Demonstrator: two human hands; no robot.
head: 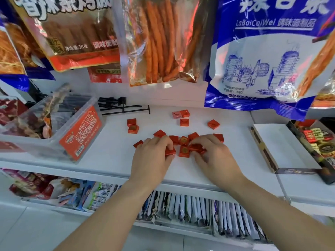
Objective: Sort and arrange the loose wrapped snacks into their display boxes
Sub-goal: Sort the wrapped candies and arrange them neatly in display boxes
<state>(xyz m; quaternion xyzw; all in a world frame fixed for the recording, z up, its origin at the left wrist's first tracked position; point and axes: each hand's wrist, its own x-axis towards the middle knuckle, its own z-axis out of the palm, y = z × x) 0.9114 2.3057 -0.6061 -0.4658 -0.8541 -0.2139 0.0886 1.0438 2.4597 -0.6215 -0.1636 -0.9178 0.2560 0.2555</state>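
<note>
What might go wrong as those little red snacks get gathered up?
The left hand pinches a red cube and the right hand grips a second cube in a crowded cluster; neighbours may get knocked away. The far cube lies near the low-hanging blue bag: easily missed, or the bag bumped.

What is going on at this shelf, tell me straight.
A person is gathering small red wrapped squares on the white shelf. The left hand pinches one square at the near edge of the pile. The right hand curls its fingers over a couple more beside it. Several others lie scattered farther back on the shelf. A clear tub stands to the left and an open dark box to the right.
</note>
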